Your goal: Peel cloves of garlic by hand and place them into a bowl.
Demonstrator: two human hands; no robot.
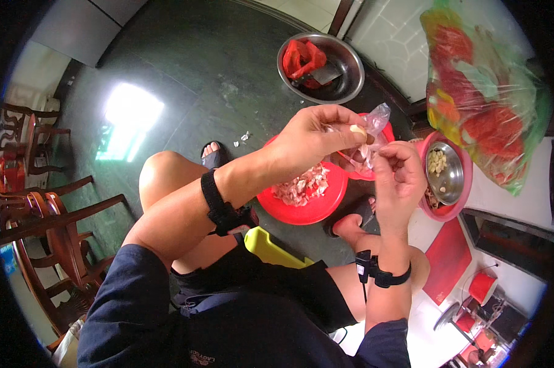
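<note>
We saw the left hand (317, 134) closed in a pinch, thumb and forefinger nearly together, with a pale clove (359, 130) between their tips. The right hand (401, 175) was just beside it, its fingers curled in toward the thumb with little gap; we could not tell whether they gripped anything. The clove was in front of the clear bag (380, 115), as we looked down.

Below the hands we saw a red basin (292, 214) with a pinkish-white heap (301, 186) in it. Near the right hand, a steel bowl (453, 186) holding more cloves (437, 162) sat in a pink basin (453, 212).

As for writing, we noticed small pale print (201, 357) on the dark shirt (246, 334) and a white label (361, 268) on the right wrist's black strap (392, 279), its marks too small to read.
</note>
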